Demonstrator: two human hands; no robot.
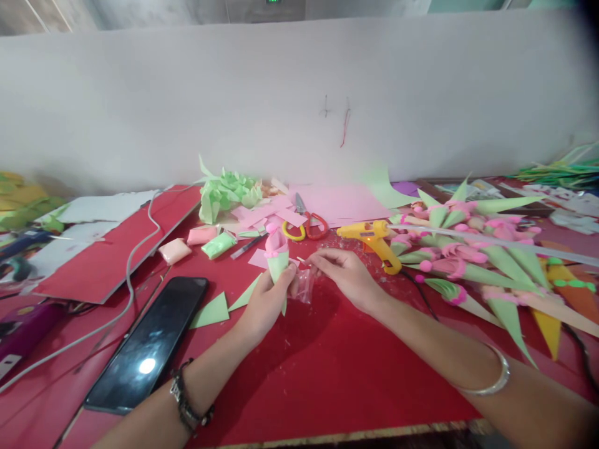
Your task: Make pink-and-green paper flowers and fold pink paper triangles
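Between the thumb and fingers of my left hand stands a paper cone, light green with a pink ruffled top and a small pink ball, its point down. To its right, my right hand is closed in a pinch; a thin pale tip shows at the fingertips, too small to name. A clear plastic bag lies between the hands, partly hidden behind my left fingers. Beyond them are scissors with yellow and red handles. A yellow glue gun rests just past my right hand.
Many finished-looking paper cones are heaped at right. A black phone lies at left, near a white cable. Clay packets, green paper scraps and pink sheets sit toward the white wall.
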